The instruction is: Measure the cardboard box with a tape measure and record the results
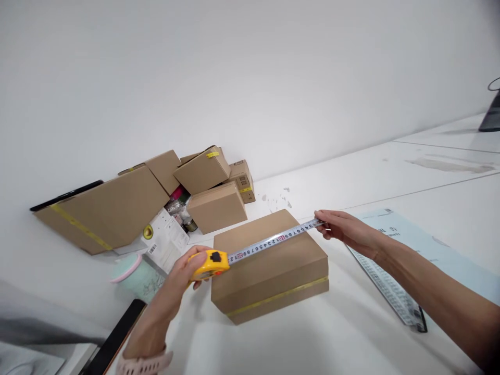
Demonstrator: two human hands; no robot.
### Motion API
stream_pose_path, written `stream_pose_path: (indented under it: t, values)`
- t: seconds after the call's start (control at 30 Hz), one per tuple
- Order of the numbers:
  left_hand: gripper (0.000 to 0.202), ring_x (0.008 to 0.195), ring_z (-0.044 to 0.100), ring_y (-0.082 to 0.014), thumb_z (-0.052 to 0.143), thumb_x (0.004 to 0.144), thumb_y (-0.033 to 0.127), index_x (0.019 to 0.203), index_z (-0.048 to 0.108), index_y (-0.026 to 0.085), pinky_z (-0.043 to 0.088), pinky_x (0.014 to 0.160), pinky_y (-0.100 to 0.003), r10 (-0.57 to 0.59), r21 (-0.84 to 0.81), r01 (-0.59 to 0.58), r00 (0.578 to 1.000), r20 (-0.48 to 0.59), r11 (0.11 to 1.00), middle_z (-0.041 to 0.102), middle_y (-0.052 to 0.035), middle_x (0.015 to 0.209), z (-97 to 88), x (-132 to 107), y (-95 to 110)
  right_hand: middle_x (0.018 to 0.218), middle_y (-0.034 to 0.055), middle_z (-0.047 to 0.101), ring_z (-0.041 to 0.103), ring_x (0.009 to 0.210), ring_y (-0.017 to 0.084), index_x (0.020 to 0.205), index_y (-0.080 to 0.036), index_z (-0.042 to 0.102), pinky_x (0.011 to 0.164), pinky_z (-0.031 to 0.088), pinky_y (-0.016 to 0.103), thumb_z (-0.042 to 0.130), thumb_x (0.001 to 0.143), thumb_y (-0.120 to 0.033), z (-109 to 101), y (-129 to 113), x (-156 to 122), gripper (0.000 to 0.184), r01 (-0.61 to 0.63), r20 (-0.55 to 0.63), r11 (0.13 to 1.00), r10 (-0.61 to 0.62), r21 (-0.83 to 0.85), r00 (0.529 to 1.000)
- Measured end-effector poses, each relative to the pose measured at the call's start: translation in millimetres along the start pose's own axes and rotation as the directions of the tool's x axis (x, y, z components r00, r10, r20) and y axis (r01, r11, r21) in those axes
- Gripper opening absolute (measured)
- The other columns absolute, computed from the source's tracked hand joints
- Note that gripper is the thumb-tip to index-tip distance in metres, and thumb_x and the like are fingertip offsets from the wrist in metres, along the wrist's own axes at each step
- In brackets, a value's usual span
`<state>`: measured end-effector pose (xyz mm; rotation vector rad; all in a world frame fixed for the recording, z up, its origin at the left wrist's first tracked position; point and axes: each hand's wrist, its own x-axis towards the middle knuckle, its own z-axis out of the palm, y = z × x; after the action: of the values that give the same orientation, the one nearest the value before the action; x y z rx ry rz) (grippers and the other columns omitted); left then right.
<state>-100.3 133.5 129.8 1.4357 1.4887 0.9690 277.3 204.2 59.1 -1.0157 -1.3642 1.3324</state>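
My left hand [183, 276], with a pale pink band at the wrist, is closed around a yellow tape measure [210, 264]. Its metal blade [269, 241] is pulled out to the right, numbers showing, across the top of a closed cardboard box [265, 276]. The blade's far end is pinched in my right hand [339, 226], just past the box's right side. Those fingers cover the tip of the blade. The box lies flat on the white table, a yellow strip of tape running along its front side.
Several cardboard boxes [216, 205] are piled at the back left against the wall. A mint-green container with a pink rim [135, 276] and a white printed package [166, 237] stand left. Light-blue sheets [422, 250] and a clear printed ruler-like strip [390, 286] lie right.
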Motion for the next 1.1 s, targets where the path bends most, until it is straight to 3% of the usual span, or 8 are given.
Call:
stream_pose_path:
  t: [0.07, 0.17, 0.37, 0.6, 0.8, 0.97, 1.1]
  values:
    - [0.048, 0.067, 0.052, -0.0167, 0.069, 0.077, 0.064, 0.091, 0.069, 0.018, 0.036, 0.054, -0.025, -0.055, -0.028, 0.054, 0.998, -0.03, 0.998, 0.067, -0.0031, 0.079, -18.3, 9, -10, 0.076, 0.0014, 0.053, 0.045, 0.069, 0.016, 0.071, -0.022, 0.058, 0.064, 0.044, 0.031, 0.069, 0.08, -0.075, -7, 16, 12, 0.055, -0.029, -0.02, 1.0, 0.028, -0.008, 0.999]
    - [0.047, 0.06, 0.05, -0.0151, 0.071, 0.075, 0.063, 0.083, 0.067, 0.016, 0.032, 0.05, -0.025, -0.137, -0.062, 0.131, 0.987, -0.088, 0.989, 0.064, -0.0021, 0.072, -35.7, 18, -30, 0.077, 0.0015, 0.053, 0.048, 0.072, 0.017, 0.073, -0.022, 0.058, 0.067, 0.046, 0.031, 0.065, 0.08, -0.079, -2, 32, 20, 0.058, -0.072, -0.006, 0.997, 0.072, -0.034, 0.997]
    - [0.043, 0.064, 0.054, -0.0162, 0.072, 0.078, 0.055, 0.097, 0.072, 0.016, 0.033, 0.05, -0.023, -0.16, -0.11, 0.15, 0.984, -0.085, 0.983, 0.067, -0.0017, 0.077, -57.2, 24, -49, 0.078, -0.0009, 0.056, 0.054, 0.076, 0.018, 0.072, -0.022, 0.054, 0.072, 0.046, 0.032, 0.063, 0.084, -0.077, 21, 30, 23, 0.057, -0.116, -0.06, 0.981, 0.108, -0.155, 0.992]
    - [0.041, 0.069, 0.055, -0.0156, 0.07, 0.083, 0.052, 0.102, 0.073, 0.016, 0.034, 0.053, -0.024, -0.114, -0.127, 0.112, 0.993, -0.014, 0.986, 0.069, -0.0033, 0.084, -55.2, 28, -47, 0.093, 0.0046, 0.068, 0.061, 0.083, 0.022, 0.102, -0.025, 0.067, 0.065, 0.049, 0.032, 0.067, 0.082, -0.075, 32, 37, 28, 0.054, -0.062, -0.168, 0.969, 0.021, -0.239, 0.986]
    - [0.042, 0.067, 0.057, -0.0142, 0.062, 0.093, 0.055, 0.103, 0.07, 0.015, 0.038, 0.053, -0.024, -0.103, -0.122, 0.104, 0.995, 0.019, 0.987, 0.069, -0.0042, 0.087, -57.3, 35, -59, 0.087, 0.0068, 0.069, 0.059, 0.074, 0.024, 0.091, -0.026, 0.07, 0.057, 0.047, 0.036, 0.064, 0.082, -0.077, 30, 51, 34, 0.052, -0.095, -0.207, 0.945, 0.031, -0.313, 0.978]
    - [0.038, 0.066, 0.059, -0.0125, 0.058, 0.1, 0.053, 0.107, 0.066, 0.016, 0.051, 0.058, -0.027, -0.095, -0.112, 0.101, 0.994, 0.054, 0.989, 0.066, -0.0021, 0.09, -63.8, 40, -71, 0.085, 0.0054, 0.067, 0.059, 0.077, 0.027, 0.089, -0.028, 0.068, 0.06, 0.048, 0.038, 0.061, 0.082, -0.078, 30, 48, 33, 0.051, -0.134, -0.196, 0.935, 0.071, -0.329, 0.978]
    - [0.038, 0.065, 0.059, -0.012, 0.058, 0.1, 0.053, 0.106, 0.066, 0.016, 0.05, 0.057, -0.026, -0.08, -0.122, 0.088, 0.994, 0.068, 0.989, 0.066, -0.002, 0.089, -64.7, 41, -74, 0.086, 0.0051, 0.068, 0.06, 0.079, 0.026, 0.089, -0.028, 0.067, 0.061, 0.048, 0.037, 0.061, 0.082, -0.079, 32, 45, 31, 0.052, -0.143, -0.204, 0.933, 0.078, -0.33, 0.976]
